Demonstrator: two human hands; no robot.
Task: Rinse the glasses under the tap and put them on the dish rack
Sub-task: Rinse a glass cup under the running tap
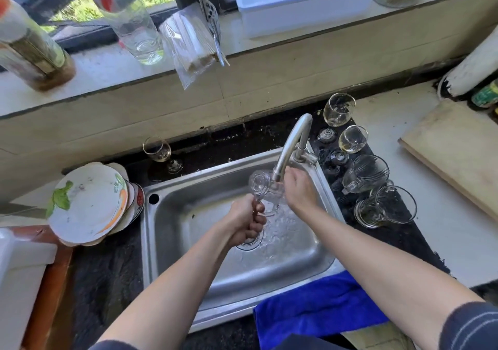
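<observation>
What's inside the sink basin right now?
Inside the sink: one wine glass under the running tap, left hand gripping its stem, right hand on its bowl, water splashing on the floor. The left hand covers most of the drain.

- A stack of plates (pixel 89 204) (the top one painted with a green leaf and an orange streak) stood tilted to the left of the grip.
- A blue cloth (pixel 318 306) lay nearer than the grip and to its right, draped over the front edge of the dark counter (pixel 107 268).
- A wooden board (pixel 452 155) lay well off to the grip's right.
- Beyond the grip, on the windowsill (pixel 107 80), a clear bag (pixel 188 45) of thin sticks overhung the edge, with a clear bottle (pixel 134 26) to its left and a white tub (pixel 304 7) to its right.
</observation>
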